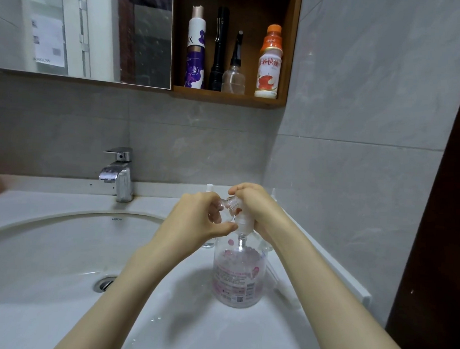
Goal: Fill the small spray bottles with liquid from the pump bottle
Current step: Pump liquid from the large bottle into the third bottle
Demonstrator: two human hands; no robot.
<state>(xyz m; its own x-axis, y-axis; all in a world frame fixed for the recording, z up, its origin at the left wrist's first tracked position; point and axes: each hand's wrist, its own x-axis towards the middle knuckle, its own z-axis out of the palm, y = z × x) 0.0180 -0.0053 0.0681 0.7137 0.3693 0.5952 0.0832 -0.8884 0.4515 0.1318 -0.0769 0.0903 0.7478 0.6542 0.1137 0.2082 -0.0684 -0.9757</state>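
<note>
One small spray bottle (229,204) lies tilted, neck rightward, pinched by left grip (195,220); right grip (252,205) clasps upright pump bottle (239,276).

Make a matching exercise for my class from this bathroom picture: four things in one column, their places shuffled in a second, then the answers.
1 chrome tap
2 orange-capped white drink bottle
3 large clear pump bottle with pink label
4 small clear plastic spray bottle

A held in the left hand
B standing on the white counter
C in the wooden wall shelf
D behind the white basin

Pairs: 1-D, 2-C, 3-B, 4-A
</note>
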